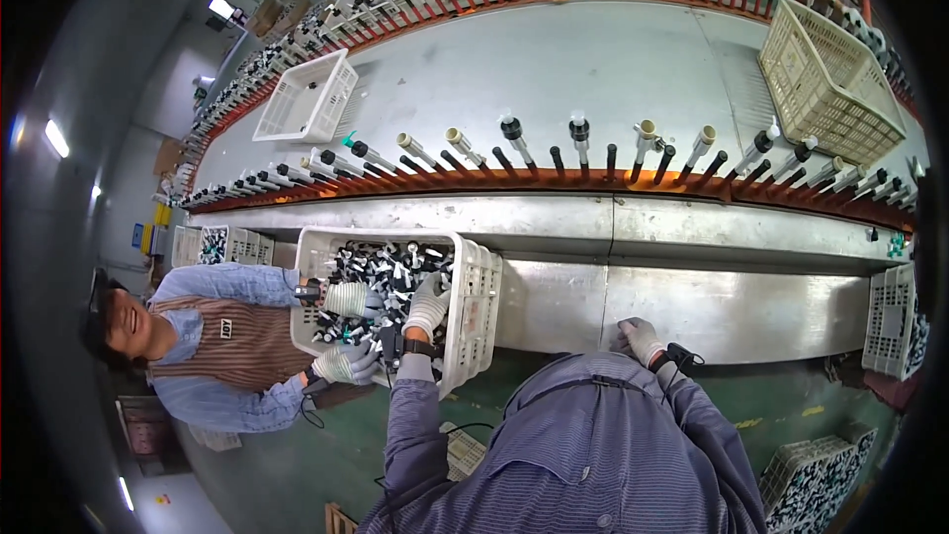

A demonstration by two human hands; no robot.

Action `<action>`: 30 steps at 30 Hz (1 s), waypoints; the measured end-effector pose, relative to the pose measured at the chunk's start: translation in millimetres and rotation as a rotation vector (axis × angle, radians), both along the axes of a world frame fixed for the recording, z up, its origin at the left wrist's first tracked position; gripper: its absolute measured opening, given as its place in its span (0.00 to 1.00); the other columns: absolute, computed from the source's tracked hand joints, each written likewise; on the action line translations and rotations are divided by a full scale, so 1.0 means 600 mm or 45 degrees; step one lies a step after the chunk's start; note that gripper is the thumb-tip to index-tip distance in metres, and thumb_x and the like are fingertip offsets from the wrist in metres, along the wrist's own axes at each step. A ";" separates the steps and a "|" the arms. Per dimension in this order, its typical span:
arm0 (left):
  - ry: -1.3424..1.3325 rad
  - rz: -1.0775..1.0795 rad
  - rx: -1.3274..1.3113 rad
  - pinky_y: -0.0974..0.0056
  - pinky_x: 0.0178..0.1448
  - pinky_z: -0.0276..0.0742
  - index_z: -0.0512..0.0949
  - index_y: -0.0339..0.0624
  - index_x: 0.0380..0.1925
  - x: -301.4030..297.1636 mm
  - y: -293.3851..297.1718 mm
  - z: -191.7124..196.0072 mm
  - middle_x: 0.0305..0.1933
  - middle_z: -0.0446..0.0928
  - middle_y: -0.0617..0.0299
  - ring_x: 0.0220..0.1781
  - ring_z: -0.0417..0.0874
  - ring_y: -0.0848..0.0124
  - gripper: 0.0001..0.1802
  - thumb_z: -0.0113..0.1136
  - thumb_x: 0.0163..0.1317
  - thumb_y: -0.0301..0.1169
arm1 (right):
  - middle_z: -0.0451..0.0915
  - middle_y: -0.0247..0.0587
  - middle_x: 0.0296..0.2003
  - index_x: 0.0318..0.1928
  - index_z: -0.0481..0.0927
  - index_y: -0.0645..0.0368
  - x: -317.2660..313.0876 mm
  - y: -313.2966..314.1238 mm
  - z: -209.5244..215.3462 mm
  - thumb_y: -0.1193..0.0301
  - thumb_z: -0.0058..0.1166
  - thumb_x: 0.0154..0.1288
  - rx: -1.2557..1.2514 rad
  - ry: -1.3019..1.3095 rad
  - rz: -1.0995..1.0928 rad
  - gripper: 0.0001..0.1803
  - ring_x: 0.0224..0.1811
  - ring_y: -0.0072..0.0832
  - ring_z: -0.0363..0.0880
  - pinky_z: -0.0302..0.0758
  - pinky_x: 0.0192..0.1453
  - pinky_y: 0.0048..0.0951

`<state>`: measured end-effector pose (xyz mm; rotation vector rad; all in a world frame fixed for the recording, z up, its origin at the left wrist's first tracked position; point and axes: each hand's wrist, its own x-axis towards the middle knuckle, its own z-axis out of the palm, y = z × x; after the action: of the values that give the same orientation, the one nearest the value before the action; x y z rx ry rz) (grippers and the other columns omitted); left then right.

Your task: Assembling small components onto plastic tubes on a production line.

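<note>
A white plastic crate (474,311) holds a heap of small black, white and teal pump parts (381,272). My left hand (427,307), in a whitish knit glove, reaches in over the heap at the crate's right side; its fingertips are hard to make out among the parts. At the front edge of the metal bench (732,307) is my right hand (643,338), gloved too, with fingers curled in; whatever they may hold is hidden. Two gloved hands of a co-worker (351,299) are in the same crate, left of mine.
Beyond the bench, a curved line of upright pegs (556,160) carries pump tubes (579,133) over an orange glow. On the metal top inside it stand a white basket (311,99) and a beige crate (830,84). Another filled crate (816,480) is at lower right.
</note>
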<state>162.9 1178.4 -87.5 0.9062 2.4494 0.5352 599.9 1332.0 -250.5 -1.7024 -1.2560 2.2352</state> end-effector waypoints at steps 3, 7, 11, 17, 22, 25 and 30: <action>0.042 0.007 0.196 0.60 0.47 0.75 0.77 0.40 0.42 0.007 0.000 -0.018 0.38 0.79 0.49 0.39 0.81 0.59 0.15 0.65 0.56 0.32 | 0.79 0.45 0.30 0.45 0.77 0.66 0.018 0.004 -0.010 0.64 0.50 0.67 0.001 -0.012 -0.010 0.16 0.25 0.31 0.78 0.77 0.28 0.32; 0.159 0.022 0.326 0.57 0.47 0.74 0.75 0.40 0.37 0.008 -0.002 -0.049 0.36 0.76 0.49 0.39 0.78 0.55 0.11 0.65 0.55 0.26 | 0.79 0.45 0.30 0.46 0.77 0.66 0.032 0.014 -0.030 0.65 0.50 0.68 0.056 -0.048 0.034 0.16 0.25 0.31 0.78 0.78 0.28 0.32; 0.128 0.040 0.252 0.57 0.48 0.73 0.75 0.40 0.38 0.021 0.015 -0.046 0.37 0.76 0.48 0.40 0.78 0.54 0.12 0.65 0.55 0.27 | 0.80 0.43 0.29 0.46 0.77 0.65 0.046 0.026 -0.043 0.65 0.51 0.67 0.067 -0.054 0.012 0.16 0.25 0.31 0.78 0.77 0.27 0.31; 0.079 -0.226 0.194 0.61 0.63 0.70 0.73 0.34 0.56 0.035 0.015 -0.029 0.54 0.78 0.47 0.58 0.77 0.57 0.24 0.60 0.61 0.33 | 0.80 0.42 0.29 0.44 0.77 0.63 0.064 0.047 -0.051 0.64 0.50 0.68 0.108 -0.112 0.032 0.15 0.25 0.31 0.78 0.77 0.27 0.31; -0.030 -0.179 0.117 0.61 0.57 0.73 0.77 0.34 0.49 0.075 0.074 0.001 0.47 0.80 0.47 0.51 0.80 0.58 0.19 0.60 0.59 0.33 | 0.83 0.43 0.30 0.44 0.81 0.63 0.100 0.052 -0.065 0.62 0.49 0.66 0.114 -0.147 -0.028 0.17 0.26 0.32 0.80 0.78 0.31 0.34; -0.030 -0.118 0.200 0.62 0.58 0.72 0.78 0.34 0.48 0.078 0.058 -0.016 0.48 0.80 0.46 0.52 0.80 0.57 0.20 0.62 0.57 0.33 | 0.84 0.46 0.30 0.42 0.82 0.63 0.107 0.063 -0.065 0.61 0.48 0.65 0.236 -0.186 0.097 0.17 0.30 0.35 0.84 0.79 0.36 0.35; -0.025 -0.351 -0.035 0.61 0.57 0.74 0.75 0.34 0.52 0.075 0.082 -0.001 0.49 0.80 0.45 0.51 0.80 0.57 0.27 0.67 0.53 0.34 | 0.85 0.46 0.34 0.43 0.82 0.62 0.116 0.082 -0.034 0.60 0.47 0.66 0.306 -0.244 0.170 0.19 0.35 0.38 0.84 0.78 0.42 0.36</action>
<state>208.2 1227.7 -88.4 1.1960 2.2584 0.4083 669.6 1381.4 -271.0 -1.8211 -1.6498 1.9233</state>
